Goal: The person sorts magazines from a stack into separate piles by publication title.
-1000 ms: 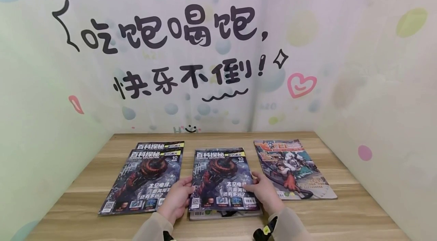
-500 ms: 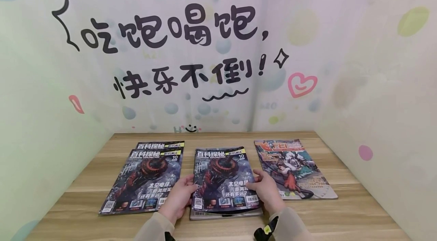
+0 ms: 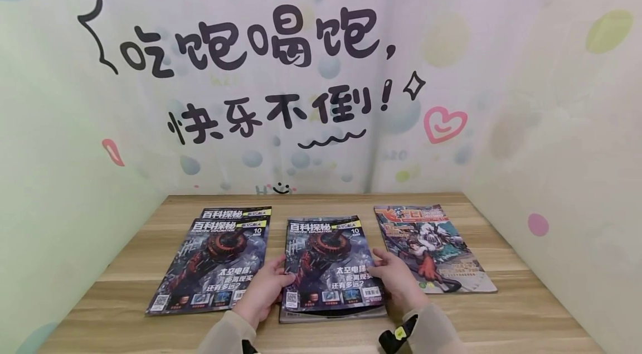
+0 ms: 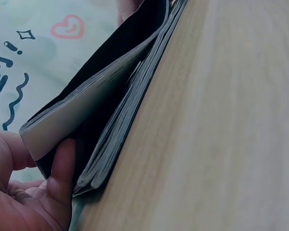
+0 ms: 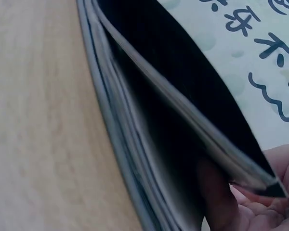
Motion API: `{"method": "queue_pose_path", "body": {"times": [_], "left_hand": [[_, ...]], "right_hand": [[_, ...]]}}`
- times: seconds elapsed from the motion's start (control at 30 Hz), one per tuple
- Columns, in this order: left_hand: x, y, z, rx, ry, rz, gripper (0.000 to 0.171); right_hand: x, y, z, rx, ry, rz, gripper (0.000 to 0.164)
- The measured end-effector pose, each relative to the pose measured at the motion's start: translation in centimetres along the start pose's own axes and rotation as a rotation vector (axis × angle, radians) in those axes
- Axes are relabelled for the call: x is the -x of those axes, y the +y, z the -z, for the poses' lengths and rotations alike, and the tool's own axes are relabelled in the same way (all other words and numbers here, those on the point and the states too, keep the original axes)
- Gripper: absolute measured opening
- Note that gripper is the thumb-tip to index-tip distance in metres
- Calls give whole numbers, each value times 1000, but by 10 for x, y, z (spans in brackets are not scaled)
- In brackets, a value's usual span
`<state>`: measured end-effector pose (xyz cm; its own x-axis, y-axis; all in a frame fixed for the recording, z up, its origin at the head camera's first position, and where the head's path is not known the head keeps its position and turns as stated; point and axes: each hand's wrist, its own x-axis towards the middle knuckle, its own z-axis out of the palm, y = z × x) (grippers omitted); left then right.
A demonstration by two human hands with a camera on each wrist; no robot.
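Note:
A dark science magazine (image 3: 328, 262) with a red ringed machine on its cover tops the middle pile in the head view. My left hand (image 3: 263, 287) pinches its left edge, thumb on the cover and fingers beneath. At the right edge my right hand (image 3: 398, 281) grips it likewise. Its near edge is raised and bowed over the lower magazines (image 3: 333, 318), whose front edge peeks out. In the left wrist view a finger (image 4: 62, 163) reaches into the gap under the raised magazine (image 4: 86, 108). The right wrist view shows the same wedge-shaped gap above the stacked pages (image 5: 130, 125).
To the left, a dark magazine (image 3: 208, 270) with the same cover overlaps another one (image 3: 210, 213) behind it. A comic-style magazine (image 3: 436, 251) lies at the right. The wooden tabletop (image 3: 321, 340) meets printed curtain walls (image 3: 321, 170) on three sides.
The near edge of the top middle magazine has risen off the pile, showing a dark gap, and the magazine has shifted slightly right. My right hand has shifted slightly right too.

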<state>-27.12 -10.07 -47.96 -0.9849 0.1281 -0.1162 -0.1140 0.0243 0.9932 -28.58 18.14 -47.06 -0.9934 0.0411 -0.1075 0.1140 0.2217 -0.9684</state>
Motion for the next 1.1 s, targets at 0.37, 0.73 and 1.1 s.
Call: {"method": "queue_pose_path", "body": {"times": [0.37, 0.73, 1.1], "left_hand": [[0, -1, 0, 48, 10, 20, 69], [2, -3, 3, 169, -10, 1, 68], [2, 2, 4, 211, 23, -25, 68]], "right_hand": [[0, -1, 1, -67, -74, -34, 66], [-1, 1, -3, -168, -37, -18, 68], [-1, -3, -4, -259, -32, 0, 65]]}}
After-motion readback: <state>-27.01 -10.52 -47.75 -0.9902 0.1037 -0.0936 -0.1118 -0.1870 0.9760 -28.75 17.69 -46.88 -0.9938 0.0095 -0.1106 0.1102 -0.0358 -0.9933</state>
